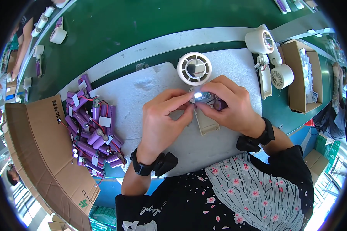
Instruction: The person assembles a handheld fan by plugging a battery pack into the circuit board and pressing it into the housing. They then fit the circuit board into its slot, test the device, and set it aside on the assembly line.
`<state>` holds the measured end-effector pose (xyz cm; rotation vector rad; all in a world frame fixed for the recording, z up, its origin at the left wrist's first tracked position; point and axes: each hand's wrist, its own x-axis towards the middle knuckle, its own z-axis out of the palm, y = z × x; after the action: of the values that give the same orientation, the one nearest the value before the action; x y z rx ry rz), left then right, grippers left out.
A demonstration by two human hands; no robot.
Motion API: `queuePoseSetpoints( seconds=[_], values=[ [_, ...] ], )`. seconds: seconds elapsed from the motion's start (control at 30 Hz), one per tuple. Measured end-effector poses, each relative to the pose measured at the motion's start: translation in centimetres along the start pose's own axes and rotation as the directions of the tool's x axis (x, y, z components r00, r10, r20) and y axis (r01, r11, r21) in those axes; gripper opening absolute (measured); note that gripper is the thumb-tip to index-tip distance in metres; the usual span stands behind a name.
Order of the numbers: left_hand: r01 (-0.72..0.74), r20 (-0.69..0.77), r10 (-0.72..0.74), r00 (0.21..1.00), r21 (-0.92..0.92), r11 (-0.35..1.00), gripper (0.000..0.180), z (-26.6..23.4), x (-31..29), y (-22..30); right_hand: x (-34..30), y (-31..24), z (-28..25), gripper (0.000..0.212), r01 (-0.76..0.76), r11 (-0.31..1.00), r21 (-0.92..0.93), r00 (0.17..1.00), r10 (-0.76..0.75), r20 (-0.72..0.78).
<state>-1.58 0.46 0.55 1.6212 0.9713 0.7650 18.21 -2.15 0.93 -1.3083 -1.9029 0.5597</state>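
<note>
Between both hands, over the middle of the foam sheet, is a small circuit board (203, 96) with a bright white light on it. My left hand (166, 112) pinches the board's left end between thumb and fingers. On the other side my right hand (230, 104) grips the board's right end. A purple battery cell (219, 104) sits against its palm, mostly hidden by the fingers. Just beyond my hands lies a white handheld fan (194, 69), its round grille facing up. Its handle shell (207, 124) lies uncovered below my hands, the upper part hidden by them.
Purple battery cells (93, 123) with wires and white tabs pile up at left, beside a large cardboard box (52, 142). White fans (260, 41) stand at the foam sheet's (142, 82) right edge. Beyond them is an open carton (302, 77) of white parts. A pale rail (142, 50) crosses the green bench.
</note>
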Motion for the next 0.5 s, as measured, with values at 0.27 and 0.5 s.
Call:
queuePoseSetpoints(
  seconds=[0.27,0.5],
  values=[
    [-0.082,-0.038,0.087,0.995,0.132,0.988,0.034,0.17,0.1,0.29,-0.09,0.03,-0.06,0.035,-0.009,1.0,0.001,1.0,0.009,0.005],
    [-0.165,-0.062,0.189,0.98,0.282,0.945,0.03,0.24,0.41,0.52,-0.17,-0.01,0.02,0.035,-0.03,1.0,-0.003,1.0,0.031,0.002]
  ],
)
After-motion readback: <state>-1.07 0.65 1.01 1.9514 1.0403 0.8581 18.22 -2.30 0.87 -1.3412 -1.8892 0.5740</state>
